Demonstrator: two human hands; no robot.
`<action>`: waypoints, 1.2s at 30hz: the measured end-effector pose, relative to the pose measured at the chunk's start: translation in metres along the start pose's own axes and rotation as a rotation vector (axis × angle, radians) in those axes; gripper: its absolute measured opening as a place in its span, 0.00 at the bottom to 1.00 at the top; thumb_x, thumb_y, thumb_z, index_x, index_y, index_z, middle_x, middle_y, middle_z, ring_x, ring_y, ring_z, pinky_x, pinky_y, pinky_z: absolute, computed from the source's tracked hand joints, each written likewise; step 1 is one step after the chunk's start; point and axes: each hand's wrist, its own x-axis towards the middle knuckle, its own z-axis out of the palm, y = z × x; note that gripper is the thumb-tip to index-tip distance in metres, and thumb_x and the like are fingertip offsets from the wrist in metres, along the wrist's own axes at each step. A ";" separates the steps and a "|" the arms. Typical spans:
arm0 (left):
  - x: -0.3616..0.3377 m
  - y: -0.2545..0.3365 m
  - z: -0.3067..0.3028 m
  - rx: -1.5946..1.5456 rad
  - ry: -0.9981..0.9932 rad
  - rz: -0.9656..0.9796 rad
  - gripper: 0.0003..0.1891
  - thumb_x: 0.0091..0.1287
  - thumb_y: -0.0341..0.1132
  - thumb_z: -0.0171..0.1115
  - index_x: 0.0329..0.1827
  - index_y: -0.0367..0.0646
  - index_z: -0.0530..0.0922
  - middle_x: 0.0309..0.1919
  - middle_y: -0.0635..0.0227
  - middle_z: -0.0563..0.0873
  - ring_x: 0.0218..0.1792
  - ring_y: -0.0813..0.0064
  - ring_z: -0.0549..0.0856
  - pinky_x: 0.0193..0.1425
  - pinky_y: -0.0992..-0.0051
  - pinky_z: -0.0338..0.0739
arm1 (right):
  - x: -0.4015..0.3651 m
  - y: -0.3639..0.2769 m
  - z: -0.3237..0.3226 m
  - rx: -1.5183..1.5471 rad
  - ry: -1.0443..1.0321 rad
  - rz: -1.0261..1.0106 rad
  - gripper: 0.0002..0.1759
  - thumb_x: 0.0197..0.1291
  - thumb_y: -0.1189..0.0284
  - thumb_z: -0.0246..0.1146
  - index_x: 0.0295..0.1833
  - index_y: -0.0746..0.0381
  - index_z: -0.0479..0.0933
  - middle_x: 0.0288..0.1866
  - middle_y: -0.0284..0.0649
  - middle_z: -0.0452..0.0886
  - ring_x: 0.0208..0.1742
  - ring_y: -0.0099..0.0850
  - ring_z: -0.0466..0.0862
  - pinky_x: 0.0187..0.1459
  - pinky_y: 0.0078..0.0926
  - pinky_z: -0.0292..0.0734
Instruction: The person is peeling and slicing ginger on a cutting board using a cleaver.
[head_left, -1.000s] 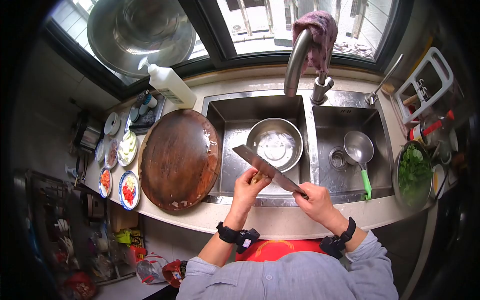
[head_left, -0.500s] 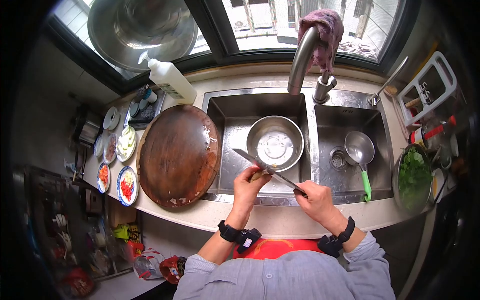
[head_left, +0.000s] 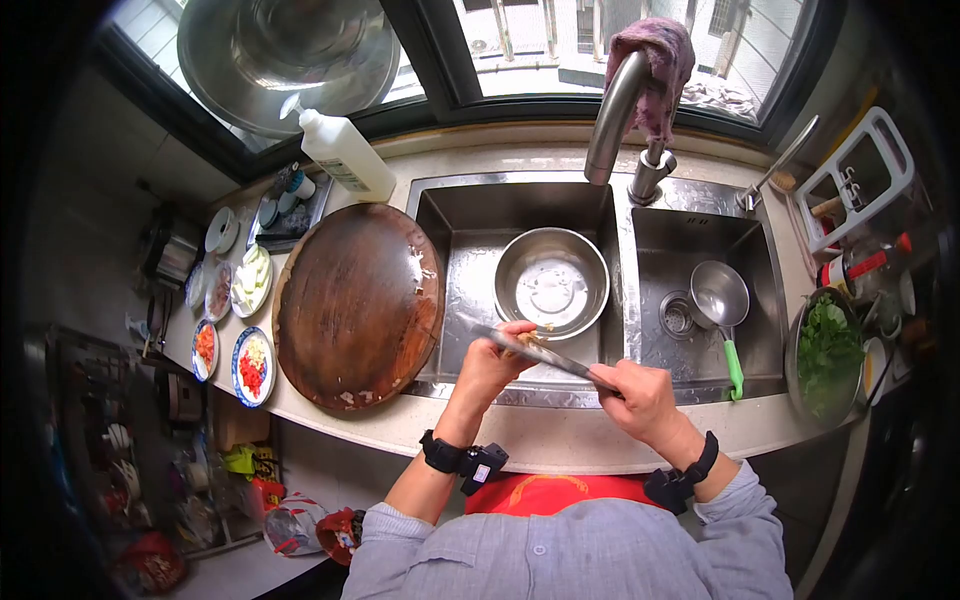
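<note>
Person at sink, head view. The L hand [head_left: 487, 372] has thumb and fingers drawn together on a small yellowish-brown piece [head_left: 527, 341], which sits at the fingertips, on the side facing the R hand [head_left: 640, 398]. The R hand has its fingers clamped around the handle end of a flat-bladed knife [head_left: 556, 359]. The knife's long axis runs obliquely from the R fist, away from the body and leftward, w/ the tip reaching past the L fingertips. The piece is by the middle stretch of the blade; the L hand is the nearer to it. Blade edge is blurred, so contact w/ the piece can't be confirmed.

Both hands are raised over the near side of the L sink basin [head_left: 455, 290]. Just beyond the piece, on the window side, a round metal bowl [head_left: 553, 270] stands in that basin, w/ small yellowish bits at its near rim. In the R basin [head_left: 690, 375]: a ladle [head_left: 719, 292] w/ green handle. L of the sink, on the counter [head_left: 440, 430]: round wooden board [head_left: 355, 305], plate of red and pale chopped food [head_left: 252, 370], pump bottle [head_left: 345, 155]. Far R: leafy greens [head_left: 826, 345] in a bowl.
</note>
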 end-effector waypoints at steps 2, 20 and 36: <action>0.001 -0.010 -0.005 -0.181 -0.071 0.009 0.18 0.61 0.30 0.57 0.54 0.35 0.72 0.28 0.73 0.79 0.22 0.88 0.72 0.22 0.88 0.64 | 0.000 -0.001 0.000 -0.082 0.005 -0.079 0.15 0.40 0.78 0.61 0.39 0.60 0.76 0.20 0.39 0.72 0.19 0.36 0.76 0.20 0.29 0.70; -0.016 -0.028 -0.005 -0.957 -0.035 -0.137 0.21 0.63 0.43 0.54 0.54 0.37 0.71 0.48 0.61 0.79 0.48 0.70 0.78 0.53 0.70 0.73 | 0.003 0.011 0.014 -0.355 0.127 -0.308 0.15 0.45 0.78 0.64 0.42 0.61 0.74 0.15 0.33 0.65 0.14 0.28 0.69 0.15 0.26 0.61; -0.021 0.016 -0.017 -0.753 -0.078 -0.130 0.23 0.57 0.25 0.59 0.57 0.39 0.65 0.38 0.63 0.79 0.27 0.80 0.77 0.25 0.86 0.67 | 0.017 -0.009 -0.005 0.094 0.037 0.175 0.12 0.46 0.76 0.60 0.41 0.59 0.79 0.25 0.43 0.77 0.24 0.38 0.78 0.25 0.29 0.72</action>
